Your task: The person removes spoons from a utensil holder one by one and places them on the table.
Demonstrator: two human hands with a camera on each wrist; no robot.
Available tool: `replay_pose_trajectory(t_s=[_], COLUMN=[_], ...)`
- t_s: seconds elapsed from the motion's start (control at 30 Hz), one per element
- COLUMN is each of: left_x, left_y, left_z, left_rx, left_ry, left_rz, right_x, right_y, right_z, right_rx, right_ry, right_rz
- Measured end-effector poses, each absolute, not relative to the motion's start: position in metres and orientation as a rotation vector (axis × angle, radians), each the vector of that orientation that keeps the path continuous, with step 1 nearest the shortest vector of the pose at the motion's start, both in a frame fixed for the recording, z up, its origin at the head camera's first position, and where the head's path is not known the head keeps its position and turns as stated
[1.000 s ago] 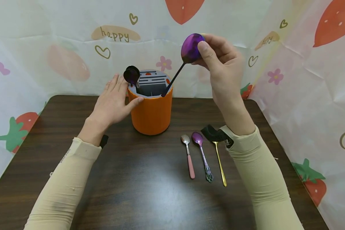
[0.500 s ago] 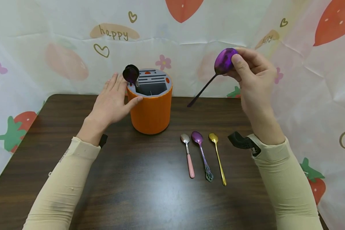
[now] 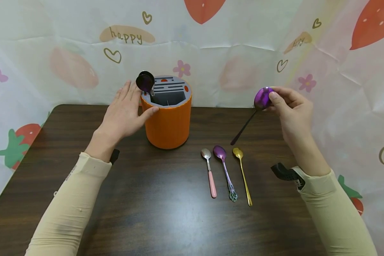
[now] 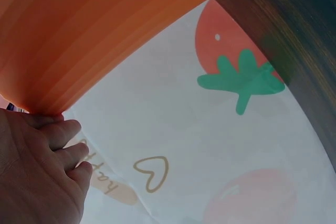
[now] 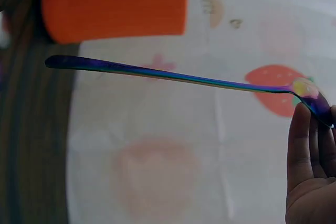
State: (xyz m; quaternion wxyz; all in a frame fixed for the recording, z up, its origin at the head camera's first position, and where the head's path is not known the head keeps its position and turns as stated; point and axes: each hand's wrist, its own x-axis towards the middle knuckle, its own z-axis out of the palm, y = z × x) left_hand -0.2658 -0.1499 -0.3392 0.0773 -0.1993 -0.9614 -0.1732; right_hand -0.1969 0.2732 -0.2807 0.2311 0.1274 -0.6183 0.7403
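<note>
At the lower middle of the head view, three small spoons lie side by side on the dark wooden worktop (image 3: 166, 213): a pink-handled spoon (image 3: 209, 172), a purple spoon (image 3: 225, 170) and a gold spoon (image 3: 243, 176). Just above and right of them I see my right hand (image 3: 291, 110) pinching the bowl of a long purple spoon (image 3: 254, 113), its dark handle slanting down toward the worktop near the gold one. A second ago that handle tip was still in the orange holder (image 3: 168, 117); half a second ago it hung in the air to the holder's right. Now it is lower and further right, so I judge the spoon is out of the holder and on its way to join the row. At centre left my left hand (image 3: 124, 112) still rests with straight fingers against the holder's side, steadying it; a black ladle (image 3: 146, 82) stands in it. Behind, a white sheet printed with strawberries, hearts and "happy" closes off the back and sides.
</note>
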Motion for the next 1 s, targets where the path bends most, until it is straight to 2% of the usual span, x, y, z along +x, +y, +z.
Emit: replay_pose_trajectory(t_s=[0.63, 1.0], left_x=[-0.266, -0.266], left_y=[-0.151, -0.152], left_z=[-0.340, -0.342], left_rx=[-0.598, -0.599], left_ry=[-2.882, -2.855], left_rz=[-0.517, -0.548], right_x=[-0.183, -0.181], right_y=[0.338, 0.355], right_z=[-0.334, -0.365], right_rx=[0.019, -0.122], right_ry=[-2.209, -2.458], right_rz=[2.130, 2.158])
